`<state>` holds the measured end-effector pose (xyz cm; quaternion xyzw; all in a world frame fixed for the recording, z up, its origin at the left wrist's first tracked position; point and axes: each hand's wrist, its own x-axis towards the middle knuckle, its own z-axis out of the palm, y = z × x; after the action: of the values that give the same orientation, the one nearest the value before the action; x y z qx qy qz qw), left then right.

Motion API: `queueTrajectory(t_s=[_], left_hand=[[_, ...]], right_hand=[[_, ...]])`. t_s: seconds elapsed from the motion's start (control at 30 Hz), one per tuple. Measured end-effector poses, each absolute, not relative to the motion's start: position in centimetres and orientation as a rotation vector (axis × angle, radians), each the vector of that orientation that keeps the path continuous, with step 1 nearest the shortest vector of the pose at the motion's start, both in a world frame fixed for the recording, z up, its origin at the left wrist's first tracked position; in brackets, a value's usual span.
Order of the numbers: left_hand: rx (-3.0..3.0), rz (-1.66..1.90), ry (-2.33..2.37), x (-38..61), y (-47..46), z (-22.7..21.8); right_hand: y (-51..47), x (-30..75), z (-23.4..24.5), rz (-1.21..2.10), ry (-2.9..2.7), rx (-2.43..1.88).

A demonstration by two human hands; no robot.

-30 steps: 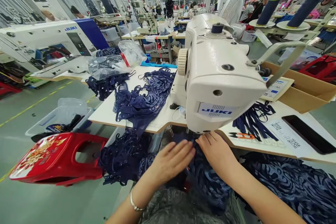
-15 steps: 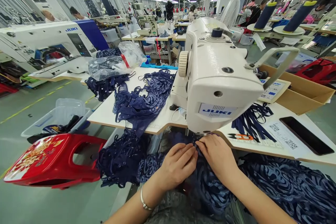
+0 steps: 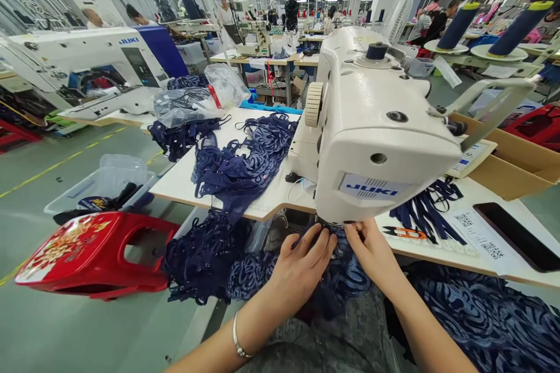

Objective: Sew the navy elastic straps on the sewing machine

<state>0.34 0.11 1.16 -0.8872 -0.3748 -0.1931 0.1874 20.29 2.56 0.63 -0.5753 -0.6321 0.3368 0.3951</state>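
Note:
The white sewing machine [image 3: 385,145] stands in front of me, its head over a navy patterned lace garment [image 3: 345,271] that hangs down toward my lap. My left hand [image 3: 304,259] lies on the cloth just left of the needle area, fingers stretched and spread, the thumb apart. On the other side, my right hand [image 3: 371,253] pinches the garment's edge between thumb and fingers, close under the machine head. The needle and presser foot are mostly hidden by the head and my fingers.
Navy lace garments [image 3: 249,157] are heaped on the table's left, with more cloth [image 3: 490,309] at lower right. Orange-handled thread snips [image 3: 409,233], navy straps [image 3: 431,210] and a phone [image 3: 520,236] lie right. A red stool [image 3: 100,250] stands on the floor left.
My left hand's fingers have spread out from a bunched pinch and lie flatter on the cloth. My right hand has shifted slightly right, still gripping the fabric. The view has turned a little left.

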Motion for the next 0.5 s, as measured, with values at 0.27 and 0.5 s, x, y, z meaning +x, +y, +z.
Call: queueTrajectory(t_s=[0.27,0.5], left_hand=[[-2.42,-0.526,-1.113,1.02,0.15,1.45],[-2.456,-0.546,-1.125,1.05,0.1,1.64]], right_hand=[[3.12,19.86,0.9,0.725,-1.632,-1.527],[3.15,19.77,0.81,0.631,-1.662,-1.556]])
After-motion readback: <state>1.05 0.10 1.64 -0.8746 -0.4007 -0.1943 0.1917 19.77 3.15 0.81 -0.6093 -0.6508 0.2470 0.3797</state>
